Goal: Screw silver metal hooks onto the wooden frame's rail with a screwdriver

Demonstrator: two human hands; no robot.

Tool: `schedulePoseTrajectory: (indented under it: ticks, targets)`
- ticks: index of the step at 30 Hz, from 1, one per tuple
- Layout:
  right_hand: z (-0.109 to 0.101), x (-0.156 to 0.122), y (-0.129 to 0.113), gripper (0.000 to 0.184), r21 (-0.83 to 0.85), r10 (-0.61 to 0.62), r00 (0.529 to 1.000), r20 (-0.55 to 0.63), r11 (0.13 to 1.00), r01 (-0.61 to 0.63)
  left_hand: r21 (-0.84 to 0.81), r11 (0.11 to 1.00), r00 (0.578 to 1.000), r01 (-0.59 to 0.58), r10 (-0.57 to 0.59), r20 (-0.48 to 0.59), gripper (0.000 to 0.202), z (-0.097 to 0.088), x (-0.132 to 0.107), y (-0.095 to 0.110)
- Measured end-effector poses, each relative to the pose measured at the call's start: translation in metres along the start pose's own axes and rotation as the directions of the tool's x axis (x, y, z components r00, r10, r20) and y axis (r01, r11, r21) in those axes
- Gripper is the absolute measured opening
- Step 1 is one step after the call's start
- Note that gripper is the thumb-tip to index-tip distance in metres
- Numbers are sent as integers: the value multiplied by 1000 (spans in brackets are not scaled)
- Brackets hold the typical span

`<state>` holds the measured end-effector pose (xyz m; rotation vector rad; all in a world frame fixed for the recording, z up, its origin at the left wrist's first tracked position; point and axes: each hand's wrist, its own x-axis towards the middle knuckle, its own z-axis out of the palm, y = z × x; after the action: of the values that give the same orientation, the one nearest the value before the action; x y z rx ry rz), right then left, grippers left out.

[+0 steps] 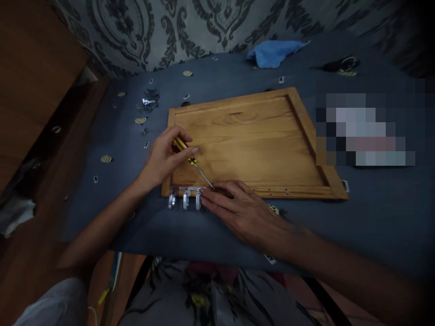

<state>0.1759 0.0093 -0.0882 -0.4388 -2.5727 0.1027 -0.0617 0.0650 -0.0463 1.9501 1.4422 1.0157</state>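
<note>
Wooden panel on blue-covered bench, left hand gripping yellow-handled screwdriver, right hand pressed flat, fingers together, on metal hook rack.

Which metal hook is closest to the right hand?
The rightmost hook, beside the fingertips of the right hand; the middle hook and left hook are farther off.

Pretty dim overall, murky blue-grey cast. Brightest on the wooden panel, lit softly from somewhere above, even matte glow on the wood. Faint shadow under the left hand at the panel's near left corner. Fades to almost black far right of the panel and below it. Bends fisheye-style away from the panel, stretched at the edges. Soft and a bit smeary below the panel. Blocked out with chunky pixels just right of it.
</note>
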Motion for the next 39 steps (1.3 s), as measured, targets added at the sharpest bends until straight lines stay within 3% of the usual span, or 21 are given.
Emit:
schedulePoseTrajectory:
  ticks: [6, 8, 11, 13, 17, 34, 39]
  targets:
    - [-1, 0, 0, 34, 30, 11, 1000, 8, 999, -11, 222, 966, 991, -135, 130, 34, 13, -12, -16, 19]
    - [-2, 0, -1, 34, 28, 6, 1000, 12, 1000, -6, 222, 954, 975, -204, 178, 131, 17, -16, -31, 30]
    - [-2, 0, -1, 32, 14, 10, 1000, 15, 1000, -10, 191, 931, 912, -310, 233, 339, 38, -19, -55, 41]
    - [-2, 0, -1, 31, 3, 20, 999, 30, 1000, -20, 272, 905, 899, -328, 211, 384, 49, -16, -68, 42]
    - [-3, 1, -2, 30, 7, 29, 999, 45, 1000, -29, 374, 878, 916, -299, 154, 372, 55, -7, -79, 38]
    - [-5, 1, 0, 28, 23, 50, 998, 45, 998, -51, 276, 934, 933, -227, 127, 337, 58, 4, -82, 26]
    - [-8, -2, 7, 31, 179, 99, 988, -119, 981, -77, 251, 943, 936, -221, 132, 327, 63, 4, -82, 25]
